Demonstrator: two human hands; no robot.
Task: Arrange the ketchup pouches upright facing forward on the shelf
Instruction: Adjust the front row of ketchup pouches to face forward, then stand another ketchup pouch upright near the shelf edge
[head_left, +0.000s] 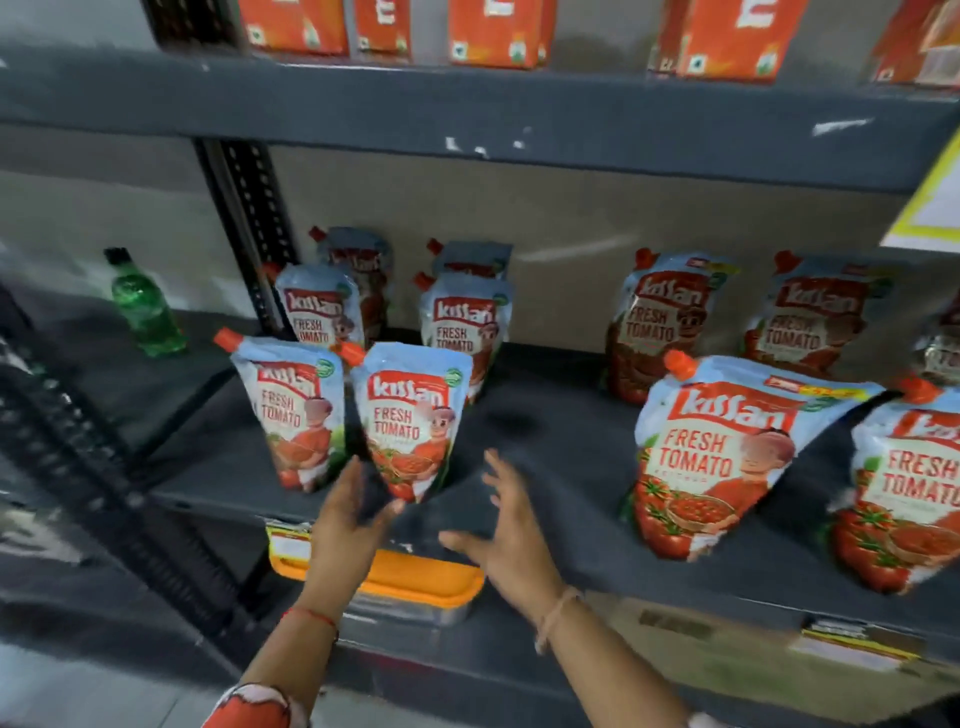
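Several red and white ketchup pouches stand upright with labels facing me on the dark shelf (545, 431). A small pouch (408, 423) stands at the front, tilted a little to the left, beside another small pouch (293, 415). Two more pairs stand behind them. Larger pouches fill the right side, the nearest large pouch (727, 457) leaning left. My left hand (348, 519) is open just below the front small pouch, its fingertips at the pouch's base. My right hand (501, 530) is open too, fingers spread, a little right of that pouch and touching nothing.
A green bottle (143, 306) stands on the adjoining shelf at the left, past a black upright post (249, 228). Orange boxes (498, 31) line the shelf above. An orange-lidded container (415, 582) sits on the shelf below my hands. A yellow sign (935, 202) hangs at the right.
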